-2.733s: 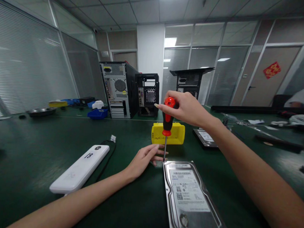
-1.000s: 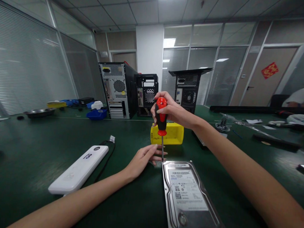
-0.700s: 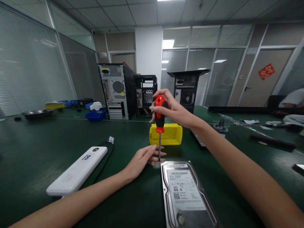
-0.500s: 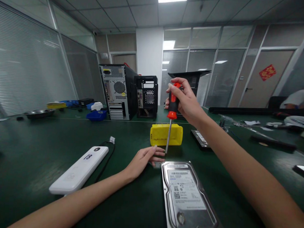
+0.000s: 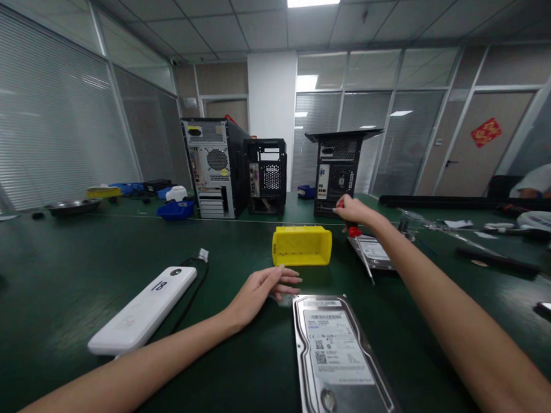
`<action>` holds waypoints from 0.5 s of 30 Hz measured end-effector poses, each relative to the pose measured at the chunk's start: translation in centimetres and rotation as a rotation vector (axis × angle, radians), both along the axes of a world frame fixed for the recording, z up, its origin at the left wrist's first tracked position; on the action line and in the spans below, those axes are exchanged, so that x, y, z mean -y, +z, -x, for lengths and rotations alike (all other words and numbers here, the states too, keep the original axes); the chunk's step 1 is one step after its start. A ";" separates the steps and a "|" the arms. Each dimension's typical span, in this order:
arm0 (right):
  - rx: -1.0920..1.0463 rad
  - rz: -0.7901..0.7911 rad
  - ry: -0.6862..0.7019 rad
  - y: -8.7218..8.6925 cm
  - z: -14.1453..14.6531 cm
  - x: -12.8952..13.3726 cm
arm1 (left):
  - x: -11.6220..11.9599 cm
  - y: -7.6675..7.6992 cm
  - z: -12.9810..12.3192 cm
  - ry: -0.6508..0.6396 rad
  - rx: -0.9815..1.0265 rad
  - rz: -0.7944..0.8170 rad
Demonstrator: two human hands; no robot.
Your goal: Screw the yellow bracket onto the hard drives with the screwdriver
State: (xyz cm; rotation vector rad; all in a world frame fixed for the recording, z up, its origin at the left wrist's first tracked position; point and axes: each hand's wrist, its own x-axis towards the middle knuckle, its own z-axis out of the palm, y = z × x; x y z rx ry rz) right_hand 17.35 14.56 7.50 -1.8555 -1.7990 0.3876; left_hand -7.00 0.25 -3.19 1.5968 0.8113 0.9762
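Note:
My right hand [image 5: 354, 210] is closed around the handle of a red and black screwdriver [image 5: 363, 254]. The shaft slants down to the right, in front of a second hard drive [image 5: 377, 252] lying behind it. My left hand [image 5: 263, 289] rests on the green table with its fingers stretched out; a small pale piece under the fingertips is too hidden to name. Just right of those fingers, a silver hard drive [image 5: 338, 353] lies label up. Beyond the left hand stands a yellow plastic bin [image 5: 302, 246], its open side facing me, with small dark specks inside.
A white power bank [image 5: 145, 310] with a black cable lies at left. Computer cases [image 5: 236, 169] stand at the back, another case [image 5: 337, 172] right of them. A blue bin [image 5: 176, 209] and a metal dish [image 5: 72, 208] sit back left. A person [image 5: 541, 179] is at far right.
My right hand has moved right and down with the screwdriver, away from my left fingertips toward the second hard drive. The screwdriver went from nearly upright to slanted. My left hand stays put.

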 end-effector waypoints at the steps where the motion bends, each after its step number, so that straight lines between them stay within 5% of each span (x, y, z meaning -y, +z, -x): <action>1: 0.046 0.108 0.004 -0.7 -0.1 -0.4 | -0.1 0.0 0.0 0.006 -0.006 -0.012; 6: 0.208 0.407 0.094 -3.6 0.3 -1.3 | -0.6 -0.3 0.2 0.076 -0.030 -0.070; 15: 0.376 0.503 0.224 -5.3 1.1 -0.8 | -0.7 -0.4 0.5 0.208 -0.065 -0.113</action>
